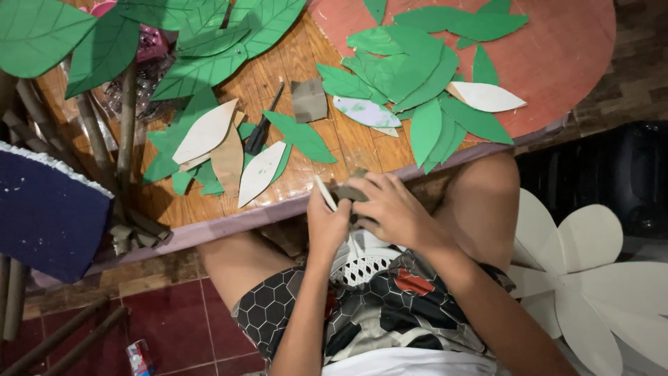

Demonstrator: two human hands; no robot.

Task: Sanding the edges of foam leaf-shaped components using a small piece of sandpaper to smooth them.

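My left hand [325, 228] and my right hand [390, 207] meet over my lap at the near edge of a low wooden table [334, 139]. Together they pinch a small grey-brown piece of cardboard [346, 191]. A thin pale stick [324, 192] pokes up from my left hand's fingers. My fingers hide most of both pieces. Just beyond the hands, green paper leaves [410, 76] lie in a heap on the table.
White leaf cut-outs [207, 131] and a black-handled tool [260, 132] lie left of the hands. A grey cardboard square [309, 100] sits mid-table. A stem with big green leaves [126, 118] stands at left, beside a dark blue foam block [49, 216]. A white flower cut-out [598, 278] lies at right.
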